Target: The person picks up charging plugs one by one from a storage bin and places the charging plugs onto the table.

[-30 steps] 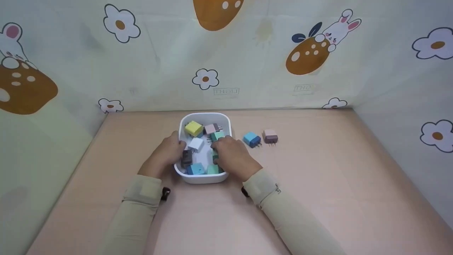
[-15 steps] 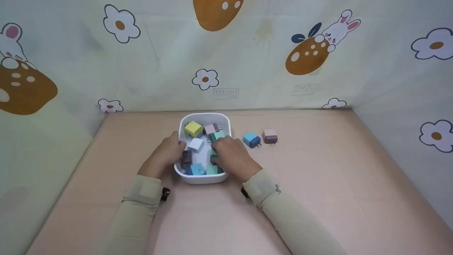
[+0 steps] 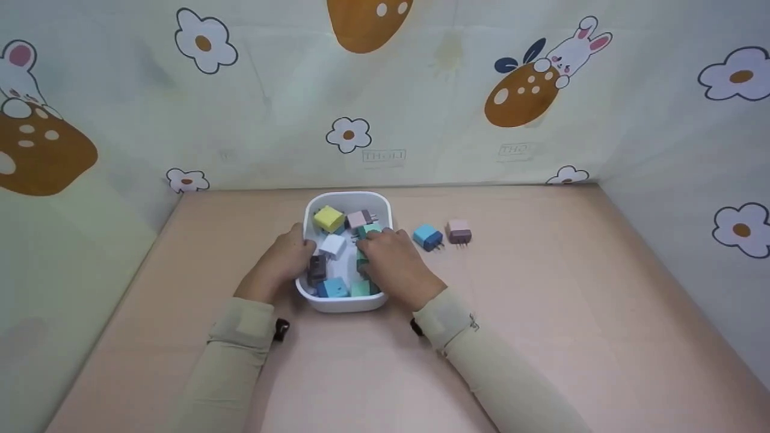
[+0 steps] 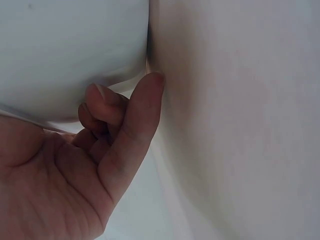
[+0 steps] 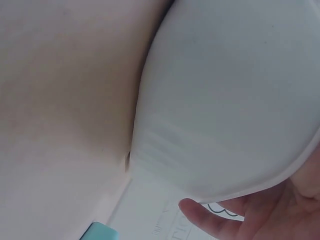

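A white plastic bin (image 3: 343, 305) holds several small plug-in chargers. My left hand (image 3: 284, 258) grips its left wall, thumb over the rim; in the left wrist view the curled fingers lie against the wall's outside. Over the right rim reaches my right hand (image 3: 397, 263), its thumb and fingers about a green charger (image 3: 362, 257) that it partly covers. In the bin lie a yellow charger (image 3: 329, 218), a white charger (image 3: 332, 246), a dark charger (image 3: 317, 269), a light blue charger (image 3: 334, 287) and a pink charger (image 3: 359, 219).
Right of the bin, a blue charger (image 3: 428, 237) and a pink-and-brown charger (image 3: 459, 232) lie on the pinkish table (image 3: 541, 288). A printed curtain (image 3: 421, 90) stands behind and at both sides.
My right hand's fingers have shifted slightly left inside the bin, and the green charger by them with it. The left hand and the bin stay put.
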